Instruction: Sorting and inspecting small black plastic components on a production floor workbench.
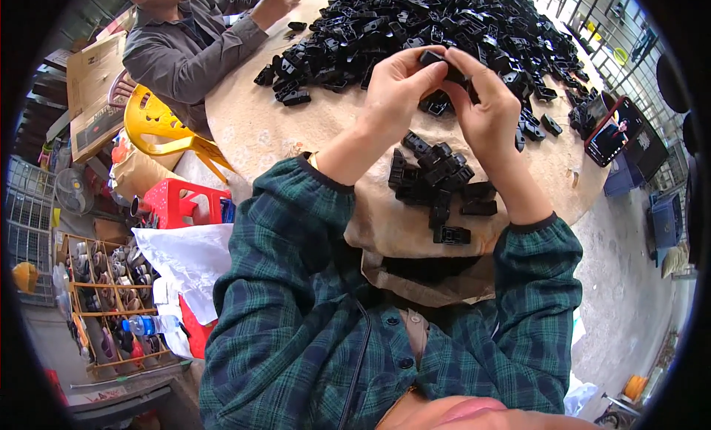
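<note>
Over the table I hold a small black plastic part (432, 58) between the fingers of both hands. My left hand (396, 89) pinches it from the left, thumb and forefinger together. On its other side my right hand (487, 108) curls around it, so much of the part is hidden. Just below my wrists lies a small cluster of similar black parts (437, 174). Beyond my hands rises a large heap of black plastic parts (415, 22), spread across the far side of the round table (252, 126) with its beige cover.
At the table's near edge is an open brown bag (385, 282), dark inside. A phone (615, 132) leans at the right. Across the left side sits another person (185, 52) in grey. Left are a yellow chair (152, 122), a red stool (174, 200) and a shoe rack (111, 297).
</note>
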Tool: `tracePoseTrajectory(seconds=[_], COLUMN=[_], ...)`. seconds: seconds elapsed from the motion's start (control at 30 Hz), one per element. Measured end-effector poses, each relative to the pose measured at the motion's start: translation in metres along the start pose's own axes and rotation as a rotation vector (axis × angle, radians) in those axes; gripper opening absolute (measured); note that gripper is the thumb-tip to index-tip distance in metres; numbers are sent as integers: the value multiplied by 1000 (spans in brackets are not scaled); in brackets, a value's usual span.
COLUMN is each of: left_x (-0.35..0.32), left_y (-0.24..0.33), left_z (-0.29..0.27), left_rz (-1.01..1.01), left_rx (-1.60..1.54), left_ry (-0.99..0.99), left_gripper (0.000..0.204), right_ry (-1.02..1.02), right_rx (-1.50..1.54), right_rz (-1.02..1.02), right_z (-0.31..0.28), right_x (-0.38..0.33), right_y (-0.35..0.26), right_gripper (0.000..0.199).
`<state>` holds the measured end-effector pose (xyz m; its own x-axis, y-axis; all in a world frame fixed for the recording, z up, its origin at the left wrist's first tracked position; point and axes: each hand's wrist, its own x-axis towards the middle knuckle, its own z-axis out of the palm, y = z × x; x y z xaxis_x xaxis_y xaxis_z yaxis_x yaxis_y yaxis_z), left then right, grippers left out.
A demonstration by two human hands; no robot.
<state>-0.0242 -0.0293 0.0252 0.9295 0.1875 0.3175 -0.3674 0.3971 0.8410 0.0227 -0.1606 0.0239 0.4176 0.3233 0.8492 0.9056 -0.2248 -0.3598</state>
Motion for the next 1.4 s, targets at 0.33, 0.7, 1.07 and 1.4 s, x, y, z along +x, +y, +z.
tracePoseTrajectory(seconds=[0.33, 0.7, 1.07, 1.4], left_x=[5, 19, 18, 27], left_y=[45, 6, -6, -2], left_z=[-26, -57, -53, -53], left_rz=[-120, 318, 236, -75], left_rx=[1166, 1595, 1664, 755], left_ry=[-812, -200, -186, 10], left_gripper=[33, 29, 25, 22], right_ry=[-404, -600, -161, -221], right_rx=[212, -314, 119, -362], right_rz=[173, -200, 165, 204], right_z=[-9, 7, 7, 32], right_x=[-2, -14, 10, 23], right_y=[58, 34, 49, 70], right_gripper=[16, 25, 21, 21])
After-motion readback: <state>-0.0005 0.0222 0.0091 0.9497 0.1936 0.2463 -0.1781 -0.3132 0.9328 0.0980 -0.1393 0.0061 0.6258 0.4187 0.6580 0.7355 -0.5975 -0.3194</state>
